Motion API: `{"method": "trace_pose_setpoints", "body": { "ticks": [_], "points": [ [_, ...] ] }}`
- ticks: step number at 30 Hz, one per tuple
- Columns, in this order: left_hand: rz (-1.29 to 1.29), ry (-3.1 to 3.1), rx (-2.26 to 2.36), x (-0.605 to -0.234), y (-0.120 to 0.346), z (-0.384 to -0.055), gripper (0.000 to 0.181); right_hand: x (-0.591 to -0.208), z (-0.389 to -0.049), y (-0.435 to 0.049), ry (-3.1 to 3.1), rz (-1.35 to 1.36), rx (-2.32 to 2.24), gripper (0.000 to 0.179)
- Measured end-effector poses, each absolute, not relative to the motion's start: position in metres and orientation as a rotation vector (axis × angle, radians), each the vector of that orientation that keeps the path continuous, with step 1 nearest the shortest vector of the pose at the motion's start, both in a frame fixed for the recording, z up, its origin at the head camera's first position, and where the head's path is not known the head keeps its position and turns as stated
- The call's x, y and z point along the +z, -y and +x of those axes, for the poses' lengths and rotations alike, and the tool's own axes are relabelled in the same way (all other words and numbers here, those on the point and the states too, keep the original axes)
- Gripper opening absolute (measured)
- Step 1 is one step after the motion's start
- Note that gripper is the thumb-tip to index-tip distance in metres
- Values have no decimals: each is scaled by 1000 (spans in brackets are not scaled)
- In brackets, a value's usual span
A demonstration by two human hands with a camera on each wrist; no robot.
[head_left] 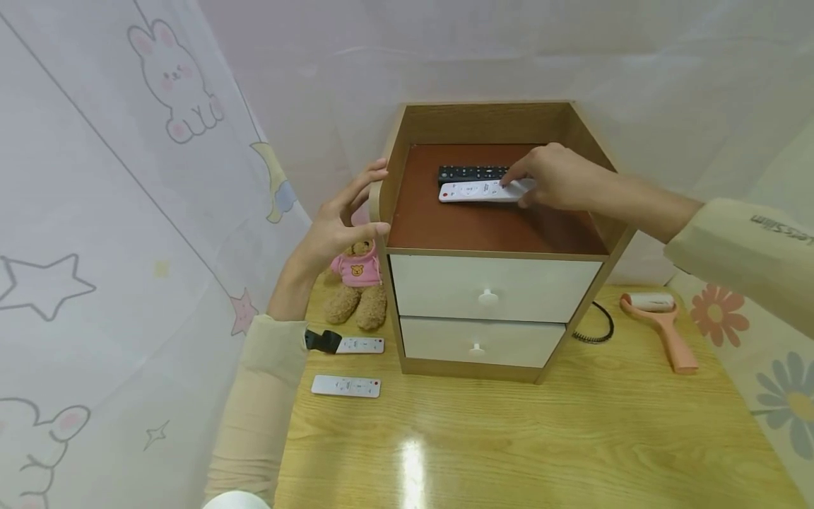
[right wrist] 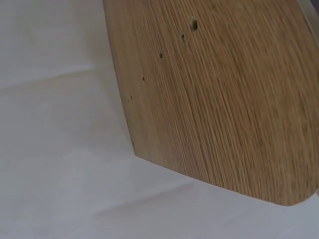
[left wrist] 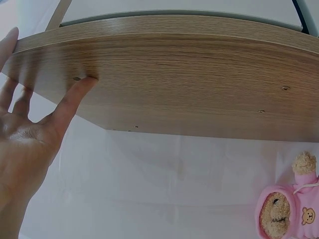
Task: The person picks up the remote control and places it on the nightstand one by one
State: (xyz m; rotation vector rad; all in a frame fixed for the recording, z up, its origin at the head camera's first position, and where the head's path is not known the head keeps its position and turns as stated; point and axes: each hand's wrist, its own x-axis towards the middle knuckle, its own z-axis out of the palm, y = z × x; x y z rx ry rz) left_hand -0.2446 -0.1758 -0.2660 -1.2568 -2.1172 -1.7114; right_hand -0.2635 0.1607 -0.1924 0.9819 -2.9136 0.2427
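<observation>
My right hand [head_left: 562, 177] pinches the right end of a white remote control [head_left: 470, 191] on the brown top of the small drawer cabinet [head_left: 496, 237]. Just behind that remote lies a black remote control [head_left: 467, 172], its right end hidden by my fingers. My left hand [head_left: 340, 219] rests against the cabinet's left side panel, fingers extended at its upper edge. In the left wrist view one fingertip touches the wooden side panel [left wrist: 189, 74]. The right wrist view shows the cabinet's outer side [right wrist: 209, 99] but not the remotes.
Left of the cabinet sits a teddy bear [head_left: 359, 283] in a pink hoodie. Two more white remotes lie on the table: one [head_left: 362, 345] partly behind my left wrist strap, another [head_left: 346, 386] nearer. At right are a lint roller [head_left: 661, 325] and a black coiled cord [head_left: 598, 336].
</observation>
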Motion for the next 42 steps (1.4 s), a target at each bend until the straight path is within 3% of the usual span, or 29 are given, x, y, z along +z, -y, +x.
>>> {"method": "trace_pose_setpoints", "body": {
  "ticks": [19, 27, 35, 42],
  "points": [
    [-1281, 2084, -1696, -266, 179, -245, 65, -205, -271, -153, 2926, 977, 203, 37],
    [-1285, 2081, -1693, -267, 180, -244, 65, -187, -258, -152, 2930, 927, 222, 41],
    [-1273, 2091, -1689, -266, 182, -244, 65, -163, -234, -178, 2731, 867, 367, 37],
    [-1268, 2101, -1692, -266, 182, -245, 64, -173, -217, -216, 2680, 739, 618, 44]
  ]
}}
